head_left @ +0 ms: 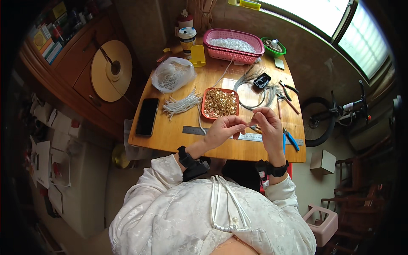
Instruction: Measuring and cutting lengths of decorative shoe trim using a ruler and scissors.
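Observation:
My left hand (224, 129) and my right hand (267, 123) meet above the front edge of the wooden table (174, 136), fingertips pinched together on a small gold-coloured piece and a thin white cord (200, 121) that trails back over the table. Just beyond my hands stands a red tray (204, 106) full of small gold metal pieces. A metal ruler (191, 130) lies under my hands along the table's front. Both wrists wear black bands.
A black phone (147, 116) lies at the left, beside a bundle of white cords (180, 104) and a clear bag (172, 74). A pink basket (233, 53), green bowl (274, 47) and cup (187, 39) stand at the back. Blue-handled pliers (291, 139) lie right. A bicycle (335, 114) stands right of the table.

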Demonstrator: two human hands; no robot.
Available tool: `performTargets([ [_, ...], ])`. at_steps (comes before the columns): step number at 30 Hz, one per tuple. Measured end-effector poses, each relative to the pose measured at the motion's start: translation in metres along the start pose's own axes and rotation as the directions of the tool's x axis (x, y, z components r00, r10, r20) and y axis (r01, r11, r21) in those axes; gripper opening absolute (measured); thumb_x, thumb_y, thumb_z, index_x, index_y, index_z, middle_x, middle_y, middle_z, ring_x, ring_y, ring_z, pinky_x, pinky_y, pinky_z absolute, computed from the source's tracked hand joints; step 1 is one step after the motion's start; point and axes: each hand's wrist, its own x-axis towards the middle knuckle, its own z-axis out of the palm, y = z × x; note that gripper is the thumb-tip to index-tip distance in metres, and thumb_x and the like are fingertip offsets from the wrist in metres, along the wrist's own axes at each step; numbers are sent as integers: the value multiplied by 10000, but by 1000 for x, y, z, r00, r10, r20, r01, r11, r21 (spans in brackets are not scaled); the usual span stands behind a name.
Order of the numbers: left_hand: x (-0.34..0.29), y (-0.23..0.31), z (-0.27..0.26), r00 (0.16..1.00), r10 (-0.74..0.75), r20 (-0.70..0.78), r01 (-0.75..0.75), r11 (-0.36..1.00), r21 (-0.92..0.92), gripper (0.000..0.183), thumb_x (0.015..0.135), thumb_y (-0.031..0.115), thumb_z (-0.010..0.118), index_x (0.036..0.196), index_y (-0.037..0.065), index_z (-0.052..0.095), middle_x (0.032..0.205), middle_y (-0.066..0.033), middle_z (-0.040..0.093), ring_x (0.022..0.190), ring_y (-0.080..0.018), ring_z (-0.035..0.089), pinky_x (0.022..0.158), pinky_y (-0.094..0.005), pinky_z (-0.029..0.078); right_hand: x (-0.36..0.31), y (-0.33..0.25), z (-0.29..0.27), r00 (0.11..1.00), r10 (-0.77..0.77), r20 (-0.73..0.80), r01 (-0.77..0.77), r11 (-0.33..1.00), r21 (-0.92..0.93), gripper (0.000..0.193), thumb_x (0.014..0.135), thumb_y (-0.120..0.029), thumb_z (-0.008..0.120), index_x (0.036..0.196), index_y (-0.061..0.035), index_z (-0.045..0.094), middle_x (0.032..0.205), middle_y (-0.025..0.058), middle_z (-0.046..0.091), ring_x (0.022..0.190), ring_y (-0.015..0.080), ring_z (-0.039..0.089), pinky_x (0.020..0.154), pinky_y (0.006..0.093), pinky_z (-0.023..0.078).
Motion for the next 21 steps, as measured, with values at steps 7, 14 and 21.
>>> performTargets([
  [7, 6, -7, 0, 988, 146, -53, -146, 989, -12, 113, 894, 123, 627, 977, 46, 628, 886, -3, 614, 736, -67, 544, 659, -220, 453, 0, 10, 10, 995, -40, -96, 36, 999, -37, 214, 968, -127, 498, 1129, 7, 543, 1022, 63, 605, 877, 101, 588, 786, 243, 477],
  [14, 14, -17, -11, 903, 417, -107, -370, 879, 302, 92, 902, 69, 603, 992, 63, 619, 1011, 6, 548, 859, -76, 562, 712, -227, 478, -8, 23, 27, 1000, 10, 11, -9, 998, -61, 237, 965, -132, 505, 1151, 14, 525, 1092, 65, 593, 904, 88, 570, 778, 223, 471],
  [21, 12, -21, -12, 913, 307, -267, -291, 951, 99, 103, 871, 135, 662, 949, 70, 644, 933, 31, 568, 759, -37, 494, 644, -188, 417, -5, 26, 29, 988, 151, -22, -151, 988, 14, 172, 957, -140, 525, 1086, -27, 543, 882, -28, 551, 742, 32, 481, 632, 182, 385],
])
